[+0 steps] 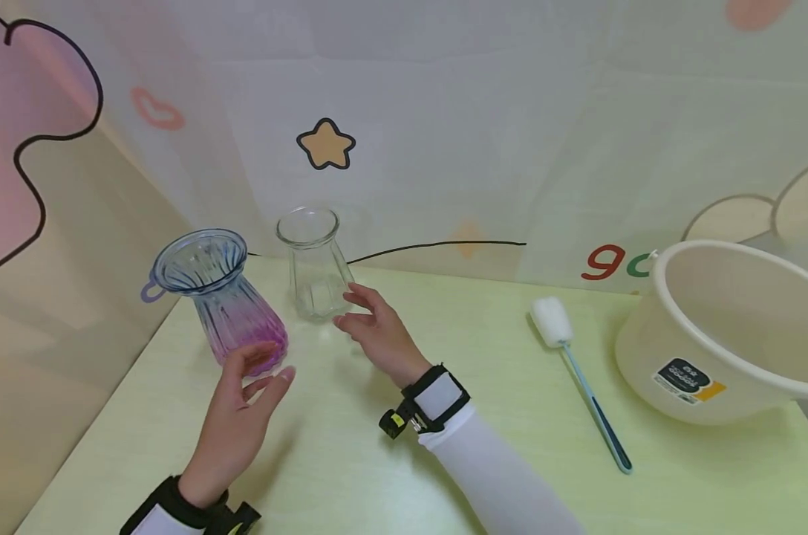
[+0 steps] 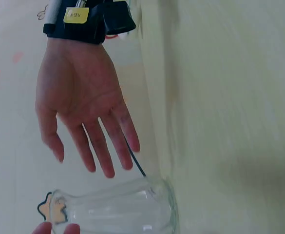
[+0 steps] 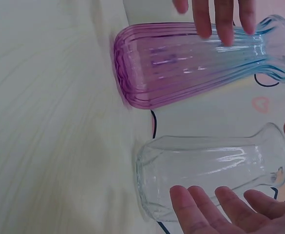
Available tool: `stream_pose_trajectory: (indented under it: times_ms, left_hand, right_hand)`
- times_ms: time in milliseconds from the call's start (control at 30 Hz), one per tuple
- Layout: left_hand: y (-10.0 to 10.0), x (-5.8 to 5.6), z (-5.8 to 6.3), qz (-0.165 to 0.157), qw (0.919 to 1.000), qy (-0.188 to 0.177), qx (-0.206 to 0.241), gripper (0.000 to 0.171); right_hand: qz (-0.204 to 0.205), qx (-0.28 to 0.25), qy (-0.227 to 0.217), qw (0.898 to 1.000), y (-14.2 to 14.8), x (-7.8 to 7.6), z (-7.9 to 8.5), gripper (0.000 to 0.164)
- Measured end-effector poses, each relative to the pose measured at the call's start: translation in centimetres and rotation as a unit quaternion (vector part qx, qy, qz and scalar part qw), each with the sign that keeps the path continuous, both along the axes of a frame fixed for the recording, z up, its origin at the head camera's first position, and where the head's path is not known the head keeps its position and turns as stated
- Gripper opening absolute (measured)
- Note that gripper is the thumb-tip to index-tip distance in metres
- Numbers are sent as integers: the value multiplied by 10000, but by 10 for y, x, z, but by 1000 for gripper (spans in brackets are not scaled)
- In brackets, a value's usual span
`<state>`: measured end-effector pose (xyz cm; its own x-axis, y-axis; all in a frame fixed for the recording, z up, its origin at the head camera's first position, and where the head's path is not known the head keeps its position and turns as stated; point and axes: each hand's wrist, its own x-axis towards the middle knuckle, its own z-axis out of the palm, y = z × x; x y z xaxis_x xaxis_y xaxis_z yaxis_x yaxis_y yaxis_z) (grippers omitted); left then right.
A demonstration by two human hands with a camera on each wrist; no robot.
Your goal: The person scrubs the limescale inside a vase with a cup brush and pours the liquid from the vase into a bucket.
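A ribbed glass vase (image 1: 233, 312), blue at its flared rim and pink-purple at the base, stands on the table's left side. Close in front of its base is my left hand (image 1: 233, 431), fingers loosely bent and holding nothing. A clear glass vase (image 1: 310, 267) stands farther back, near the wall. My right hand (image 1: 387, 338) is beside its lower right side, thumb and fingers spread apart, fingertips right at the glass. In the left wrist view the right palm (image 2: 81, 92) faces the clear vase (image 2: 118, 209). Left-hand fingers (image 3: 223, 22) overlap the coloured vase in the right wrist view.
A brush (image 1: 552, 323) with a white sponge head and blue handle lies to the right. Beyond it, a large cream bucket (image 1: 634, 349) with a label stands at the table's right edge. A printed cloth (image 1: 431, 148) covers the wall behind the table.
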<state>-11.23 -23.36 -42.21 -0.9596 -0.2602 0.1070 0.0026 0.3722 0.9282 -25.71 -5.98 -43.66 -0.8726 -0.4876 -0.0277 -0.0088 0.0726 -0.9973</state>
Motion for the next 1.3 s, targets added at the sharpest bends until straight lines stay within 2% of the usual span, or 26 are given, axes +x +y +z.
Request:
stream_pose_trajectory:
  times_ms: [133, 233, 300, 533, 700, 800, 933, 1100, 1300]
  left_hand:
    - [13, -20, -2, -439, 9988, 6, 222, 62]
    - [18, -36, -2, -571, 9981, -22, 223, 70]
    - [21, -47, 1, -541, 9981, -87, 279, 74]
    - [28, -84, 7, -189, 9993, -216, 246, 91]
    - [33, -111, 7, 386, 9981, 95, 465, 99]
    - [35, -125, 6, 731, 9948, 200, 676, 102]
    - [36, -142, 7, 1079, 9895, 285, 924, 106]
    - [39, -159, 9, 1303, 9853, 387, 1032, 113]
    - [39, -173, 8, 1466, 9828, 439, 1035, 118]
  right_hand:
    - [-137, -76, 13, 9999, 5, -3, 2, 65]
    - [-185, -153, -5, 9997, 8, -5, 2, 63]
    - [-211, -189, -12, 9996, 8, -6, 1, 62]
    - [-221, -141, 129, 9996, 3, -14, -3, 62]
    - [-301, -139, 32, 9994, -2, -20, -6, 65]
    - [-358, -145, -51, 9992, -4, -23, -8, 66]
    - [-356, -214, 50, 9991, -11, -30, -6, 67]
    - [-321, -185, 136, 9992, -18, -36, -5, 68]
    - [-254, -122, 257, 9993, -23, -41, -5, 67]
